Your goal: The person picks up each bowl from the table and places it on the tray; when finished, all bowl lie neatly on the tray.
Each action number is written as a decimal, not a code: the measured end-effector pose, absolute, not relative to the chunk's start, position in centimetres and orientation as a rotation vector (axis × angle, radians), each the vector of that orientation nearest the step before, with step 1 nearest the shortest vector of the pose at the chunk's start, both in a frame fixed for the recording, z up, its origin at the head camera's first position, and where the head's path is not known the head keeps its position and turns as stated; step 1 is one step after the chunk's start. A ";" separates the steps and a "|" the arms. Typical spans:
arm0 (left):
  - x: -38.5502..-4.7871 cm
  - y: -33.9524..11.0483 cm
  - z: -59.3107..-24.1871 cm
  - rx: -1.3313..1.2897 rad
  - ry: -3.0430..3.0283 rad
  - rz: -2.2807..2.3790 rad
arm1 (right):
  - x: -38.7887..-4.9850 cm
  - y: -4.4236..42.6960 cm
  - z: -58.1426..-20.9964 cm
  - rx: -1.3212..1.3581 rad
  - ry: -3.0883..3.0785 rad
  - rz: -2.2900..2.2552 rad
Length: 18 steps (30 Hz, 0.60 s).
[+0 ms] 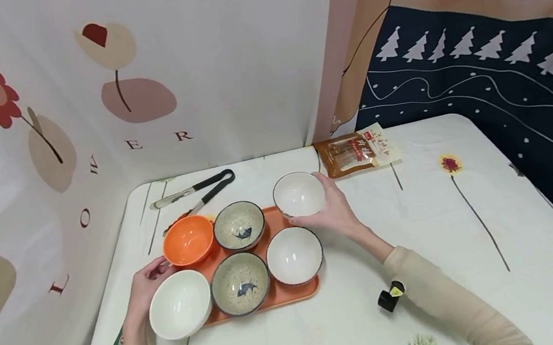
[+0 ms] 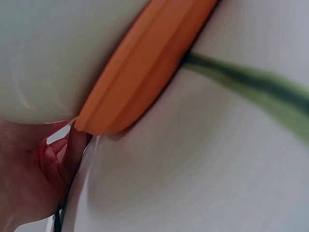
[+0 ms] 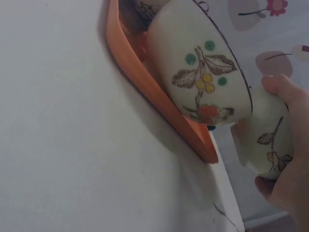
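My right hand grips a white bowl by its right side, at the tray's back right corner. In the right wrist view its thumb and fingers span the bowl's leaf-patterned outside. My left hand is at the tray's left side, fingertips beside an orange bowl and behind a plain white bowl. Its fingers meet the tray corner in the left wrist view; their hold is partly hidden. The orange tray also bears two speckled fish bowls and another white bowl.
Tongs with black handles lie behind the orange bowl. A brown and cream food packet lies at the table's back edge. A green item shows partly under the left forearm. Printed curtains hang behind the table.
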<state>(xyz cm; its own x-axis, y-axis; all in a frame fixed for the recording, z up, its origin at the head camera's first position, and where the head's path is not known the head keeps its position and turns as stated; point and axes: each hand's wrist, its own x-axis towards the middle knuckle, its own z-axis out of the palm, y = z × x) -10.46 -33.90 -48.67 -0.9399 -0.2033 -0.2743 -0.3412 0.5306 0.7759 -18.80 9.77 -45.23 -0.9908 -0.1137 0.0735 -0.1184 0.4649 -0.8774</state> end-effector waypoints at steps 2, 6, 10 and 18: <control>-10.5 -34.0 -48.8 -0.480 2.608 1.366 | -18.9 9.2 -45.3 0.221 -2.701 1.608; -10.5 -34.0 -48.9 -0.489 2.592 1.374 | -19.1 8.3 -45.5 0.225 -2.736 1.616; -10.3 -33.8 -48.7 -0.470 2.603 1.391 | -19.2 7.7 -45.6 0.221 -2.768 1.613; -10.1 -33.5 -48.3 -0.455 2.607 1.431 | -19.2 7.2 -45.6 0.229 -2.784 1.594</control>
